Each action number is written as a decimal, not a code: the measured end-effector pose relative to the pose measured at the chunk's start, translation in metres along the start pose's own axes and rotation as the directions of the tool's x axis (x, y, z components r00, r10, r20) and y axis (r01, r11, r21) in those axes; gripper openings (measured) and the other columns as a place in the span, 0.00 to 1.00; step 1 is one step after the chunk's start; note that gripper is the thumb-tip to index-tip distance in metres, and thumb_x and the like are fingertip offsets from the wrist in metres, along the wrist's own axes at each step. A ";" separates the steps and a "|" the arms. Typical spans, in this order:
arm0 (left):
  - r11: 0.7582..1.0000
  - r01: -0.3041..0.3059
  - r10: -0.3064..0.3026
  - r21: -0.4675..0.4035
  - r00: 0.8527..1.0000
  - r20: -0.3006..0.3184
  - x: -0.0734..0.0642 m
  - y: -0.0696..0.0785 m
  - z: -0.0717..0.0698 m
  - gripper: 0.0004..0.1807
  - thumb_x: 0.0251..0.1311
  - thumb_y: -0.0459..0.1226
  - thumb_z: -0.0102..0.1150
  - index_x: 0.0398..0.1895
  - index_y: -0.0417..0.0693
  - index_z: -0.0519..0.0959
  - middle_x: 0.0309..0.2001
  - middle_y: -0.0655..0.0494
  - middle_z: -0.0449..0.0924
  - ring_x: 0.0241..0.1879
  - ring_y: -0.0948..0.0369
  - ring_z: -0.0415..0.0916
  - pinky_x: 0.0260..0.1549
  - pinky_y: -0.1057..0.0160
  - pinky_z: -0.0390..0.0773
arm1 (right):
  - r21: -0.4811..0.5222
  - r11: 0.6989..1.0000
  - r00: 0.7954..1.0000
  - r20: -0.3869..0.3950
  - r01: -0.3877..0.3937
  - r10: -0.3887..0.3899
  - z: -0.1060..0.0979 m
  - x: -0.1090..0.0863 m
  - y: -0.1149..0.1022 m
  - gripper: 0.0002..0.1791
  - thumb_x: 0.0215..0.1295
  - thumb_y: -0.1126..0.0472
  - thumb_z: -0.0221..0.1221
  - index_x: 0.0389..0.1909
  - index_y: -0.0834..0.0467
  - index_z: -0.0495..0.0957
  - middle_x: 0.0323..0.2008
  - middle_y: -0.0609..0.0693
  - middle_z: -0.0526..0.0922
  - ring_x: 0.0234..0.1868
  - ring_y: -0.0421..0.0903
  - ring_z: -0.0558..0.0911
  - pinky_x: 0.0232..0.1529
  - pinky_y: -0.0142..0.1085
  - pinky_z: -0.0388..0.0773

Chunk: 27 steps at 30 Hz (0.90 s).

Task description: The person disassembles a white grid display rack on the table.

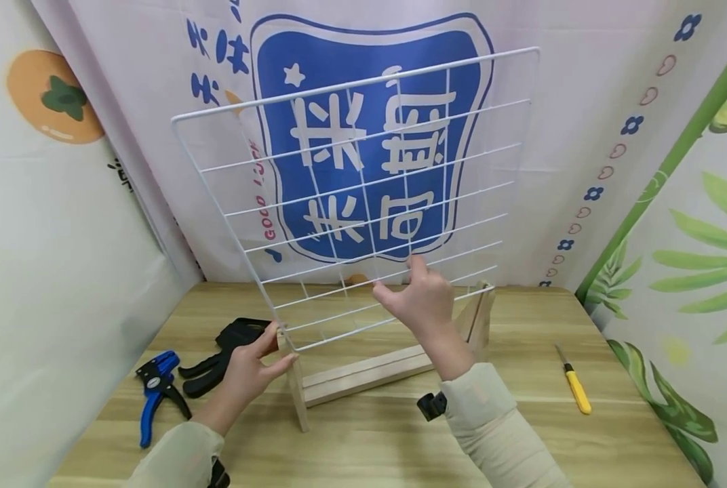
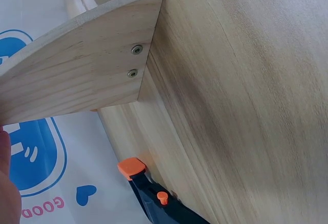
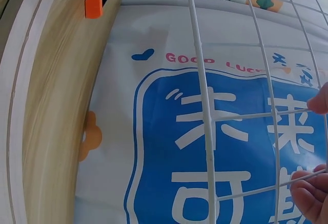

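A white wire grid panel [image 1: 363, 183] stands tilted above a wooden stand [image 1: 369, 373], its lower corners near the tops of the stand's two side pieces. My right hand [image 1: 427, 298] holds the grid's wires near the lower middle; its fingertips [image 3: 307, 198] show at the wires in the right wrist view. My left hand [image 1: 247, 373] grips the top of the left side piece [image 1: 296, 386], beside the grid's lower left corner. Two screw heads show on that side piece [image 2: 92, 65] in the left wrist view. Whether the grid sits in a slot there is hidden.
Left on the table [image 1: 369, 447] lie a blue and black wire stripper [image 1: 156, 386] and a black hand tool [image 1: 217, 359] with orange parts. A yellow-handled screwdriver [image 1: 577, 390] lies at the right. A printed curtain [image 1: 583, 102] hangs behind.
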<state>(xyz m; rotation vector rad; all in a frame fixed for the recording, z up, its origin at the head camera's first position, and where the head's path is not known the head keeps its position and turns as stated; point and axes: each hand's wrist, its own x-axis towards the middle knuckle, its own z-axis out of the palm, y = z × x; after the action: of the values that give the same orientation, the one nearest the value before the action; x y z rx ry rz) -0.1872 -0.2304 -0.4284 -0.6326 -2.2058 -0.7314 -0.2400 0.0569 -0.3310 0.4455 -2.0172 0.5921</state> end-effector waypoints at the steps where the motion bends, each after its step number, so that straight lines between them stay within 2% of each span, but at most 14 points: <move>1: 1.000 -0.003 0.003 -0.001 1.000 -0.001 0.000 0.000 0.000 0.35 0.28 0.26 0.76 0.49 0.37 0.75 0.30 0.45 0.84 0.27 0.53 0.83 0.27 0.69 0.81 | -0.003 1.000 1.000 -0.007 0.001 -0.001 0.000 -0.001 0.000 0.25 0.38 0.46 0.67 0.26 0.64 0.72 0.08 0.47 0.68 0.09 0.37 0.57 0.08 0.26 0.51; 6: 1.000 -0.004 0.004 -0.003 1.000 -0.008 -0.001 -0.001 -0.001 0.34 0.29 0.27 0.76 0.48 0.39 0.76 0.31 0.45 0.84 0.29 0.53 0.83 0.27 0.65 0.82 | -0.023 1.000 0.999 -0.040 0.002 -0.003 -0.001 -0.006 -0.002 0.25 0.38 0.46 0.67 0.25 0.63 0.72 0.07 0.47 0.67 0.09 0.37 0.56 0.07 0.28 0.51; 11: 1.000 0.016 -0.016 0.004 1.000 0.006 -0.003 -0.002 -0.001 0.32 0.30 0.30 0.77 0.47 0.41 0.76 0.29 0.46 0.84 0.29 0.53 0.83 0.26 0.63 0.82 | -0.044 0.998 0.998 -0.061 -0.033 0.030 -0.004 -0.014 0.000 0.25 0.36 0.46 0.66 0.22 0.63 0.72 0.08 0.50 0.69 0.09 0.39 0.58 0.07 0.29 0.54; 16: 0.999 0.046 -0.046 0.002 0.999 0.019 -0.004 0.000 -0.003 0.31 0.33 0.32 0.76 0.47 0.42 0.76 0.29 0.47 0.84 0.28 0.56 0.83 0.24 0.63 0.81 | -0.043 0.997 0.996 -0.068 -0.069 0.066 -0.005 -0.023 0.004 0.23 0.36 0.46 0.65 0.17 0.60 0.68 0.07 0.48 0.65 0.09 0.39 0.56 0.08 0.29 0.50; 21: 0.994 0.105 -0.105 0.001 0.994 0.028 -0.005 0.004 -0.005 0.29 0.37 0.34 0.75 0.48 0.43 0.76 0.30 0.47 0.84 0.26 0.60 0.80 0.21 0.62 0.79 | -0.033 0.994 0.991 -0.083 -0.107 0.104 -0.008 -0.031 0.006 0.22 0.35 0.47 0.63 0.17 0.59 0.67 0.07 0.48 0.65 0.10 0.39 0.55 0.09 0.29 0.49; 27: 0.972 0.207 -0.200 -0.115 0.978 0.067 -0.006 0.008 -0.003 0.28 0.42 0.32 0.72 0.51 0.44 0.76 0.38 0.44 0.84 0.37 0.54 0.82 0.32 0.60 0.83 | -0.034 0.986 0.987 -0.031 -0.161 0.160 -0.013 -0.045 0.015 0.24 0.35 0.46 0.64 0.22 0.63 0.72 0.12 0.53 0.75 0.10 0.37 0.56 0.09 0.29 0.52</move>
<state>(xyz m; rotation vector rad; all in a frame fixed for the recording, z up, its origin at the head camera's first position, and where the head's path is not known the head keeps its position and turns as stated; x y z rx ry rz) -0.1771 -0.2285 -0.4287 -0.4946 -2.3131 -0.9697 -0.2167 0.0799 -0.3684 0.2528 -2.0459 0.6547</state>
